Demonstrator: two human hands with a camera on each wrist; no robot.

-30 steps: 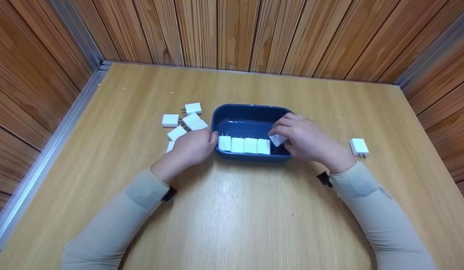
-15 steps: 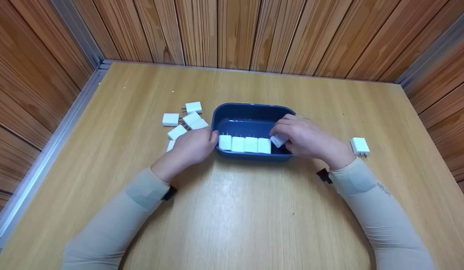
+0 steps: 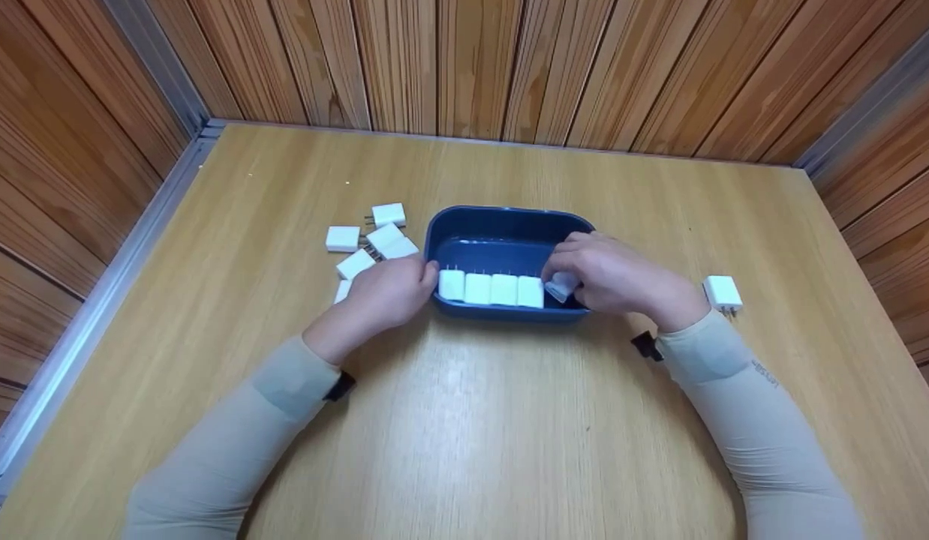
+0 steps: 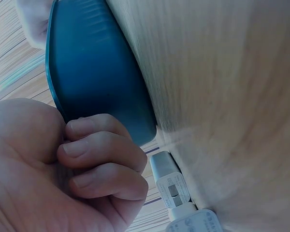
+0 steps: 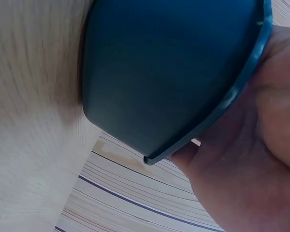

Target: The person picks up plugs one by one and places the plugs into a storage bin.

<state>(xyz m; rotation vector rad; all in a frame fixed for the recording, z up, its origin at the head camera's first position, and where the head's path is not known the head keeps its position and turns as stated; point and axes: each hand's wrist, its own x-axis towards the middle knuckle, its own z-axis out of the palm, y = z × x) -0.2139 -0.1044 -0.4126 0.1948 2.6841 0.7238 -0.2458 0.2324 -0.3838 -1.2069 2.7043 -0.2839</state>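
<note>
A dark blue plastic box [image 3: 502, 313] sits on the table, with several white plug chargers [image 3: 477, 289] in a row along its near wall, prongs toward the far side. My right hand [image 3: 611, 274] reaches over the box's right end and pinches another charger [image 3: 560, 287], tilted beside the row. In the right wrist view the box wall [image 5: 164, 72] hides that charger and the fingertips. My left hand [image 3: 389, 291] grips the left end of the box at the rim. Curled fingers [image 4: 106, 150] lie against the box corner in the left wrist view.
Several loose chargers [image 3: 354, 264] lie left of the box, some partly behind my left hand. A single charger [image 3: 723, 292] lies to the right, prongs toward me. Wood-panelled walls [image 3: 472, 67] enclose the table [image 3: 464, 435] at the back and sides.
The charger in my right hand has turned and tipped lower into the box, near the row's right end. My left hand has stayed on the box.
</note>
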